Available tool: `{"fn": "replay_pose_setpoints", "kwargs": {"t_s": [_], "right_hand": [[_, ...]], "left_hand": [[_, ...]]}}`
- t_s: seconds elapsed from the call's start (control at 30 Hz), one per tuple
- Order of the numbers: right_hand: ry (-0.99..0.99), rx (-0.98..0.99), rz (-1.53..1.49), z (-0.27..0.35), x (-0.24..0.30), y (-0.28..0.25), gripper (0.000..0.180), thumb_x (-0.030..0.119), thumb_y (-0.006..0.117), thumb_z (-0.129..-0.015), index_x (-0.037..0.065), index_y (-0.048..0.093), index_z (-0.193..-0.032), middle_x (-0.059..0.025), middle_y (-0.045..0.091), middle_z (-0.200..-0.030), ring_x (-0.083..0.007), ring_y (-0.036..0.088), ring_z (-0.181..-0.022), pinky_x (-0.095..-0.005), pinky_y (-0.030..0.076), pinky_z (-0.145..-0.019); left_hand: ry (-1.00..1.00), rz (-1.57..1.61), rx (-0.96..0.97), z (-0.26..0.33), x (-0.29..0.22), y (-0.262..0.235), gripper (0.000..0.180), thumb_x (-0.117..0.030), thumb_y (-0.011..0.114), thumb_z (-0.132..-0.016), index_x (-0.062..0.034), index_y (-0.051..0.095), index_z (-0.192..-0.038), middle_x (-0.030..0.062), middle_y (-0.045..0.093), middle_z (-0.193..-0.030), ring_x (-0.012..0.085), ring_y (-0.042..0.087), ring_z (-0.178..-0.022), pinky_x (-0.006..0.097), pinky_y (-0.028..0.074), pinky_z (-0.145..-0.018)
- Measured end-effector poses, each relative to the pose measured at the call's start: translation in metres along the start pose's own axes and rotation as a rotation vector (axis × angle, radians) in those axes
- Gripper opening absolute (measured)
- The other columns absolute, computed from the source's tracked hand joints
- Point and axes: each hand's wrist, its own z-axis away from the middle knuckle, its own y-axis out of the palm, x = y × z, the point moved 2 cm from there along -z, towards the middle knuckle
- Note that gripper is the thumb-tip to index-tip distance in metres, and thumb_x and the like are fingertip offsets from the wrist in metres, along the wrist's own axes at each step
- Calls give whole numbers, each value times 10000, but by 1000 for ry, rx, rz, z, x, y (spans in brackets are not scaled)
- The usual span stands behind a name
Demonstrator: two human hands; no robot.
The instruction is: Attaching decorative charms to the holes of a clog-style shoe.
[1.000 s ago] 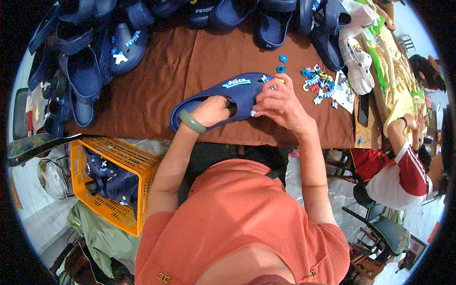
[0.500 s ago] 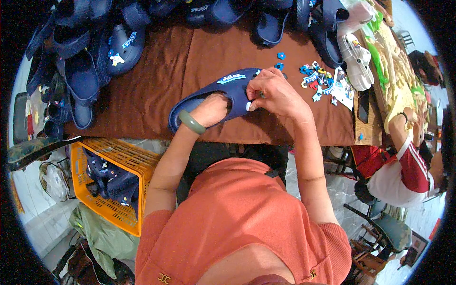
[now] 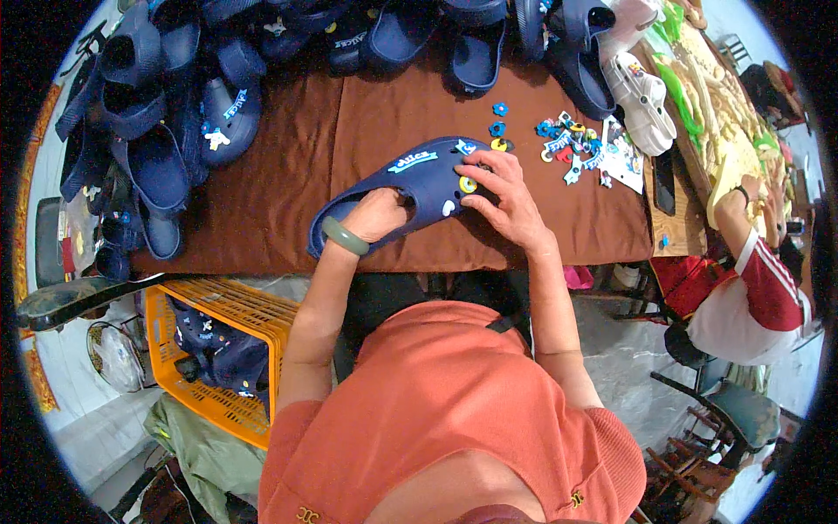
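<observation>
While the navy clog (image 3: 410,188) is kept on the brown tablecloth (image 3: 288,175), its heel opening is gripped by the left hand (image 3: 377,216); the right hand (image 3: 506,205), fingers half-curled, is pressed onto its decorated toe.

A brown-clothed table (image 3: 288,210) bears navy clogs (image 3: 157,166) and small coloured charms (image 3: 572,144).
</observation>
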Motion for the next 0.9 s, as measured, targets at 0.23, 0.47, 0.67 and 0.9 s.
{"fn": "replay_pose_setpoints", "kwargs": {"t_s": [0.23,0.47,0.67,0.9], "right_hand": [[-30,-91,50,0,-5,12,322,219,720,-787,117,649,-1085,-66,605,-1130,-278,510,-1115,-420,344,-1000],[41,-307,215,4,4,28,280,189,734,-769,68,591,-978,-97,585,-1043,-299,524,-1027,-435,375,-910],[38,-385,247,7,7,33,332,187,739,-767,65,561,-1019,-124,566,-1064,-315,518,-1023,-445,374,-909],[13,-226,85,11,0,21,345,151,718,-788,94,609,-1110,-89,574,-1147,-289,503,-1130,-437,355,-981]], "left_hand": [[-33,-11,110,-5,4,-4,363,-129,550,-865,29,605,-1187,203,630,-1206,303,588,-1152,383,433,-1006],[-55,11,104,0,-18,-9,367,-123,532,-874,31,596,-1202,199,628,-1215,306,584,-1159,394,426,-1016],[-74,-31,103,-1,11,-3,357,-112,521,-863,41,606,-1174,224,630,-1195,316,593,-1144,394,433,-1004],[-152,-81,141,7,-43,-24,319,-98,507,-754,96,628,-977,307,638,-966,400,635,-977,435,471,-882]]}}
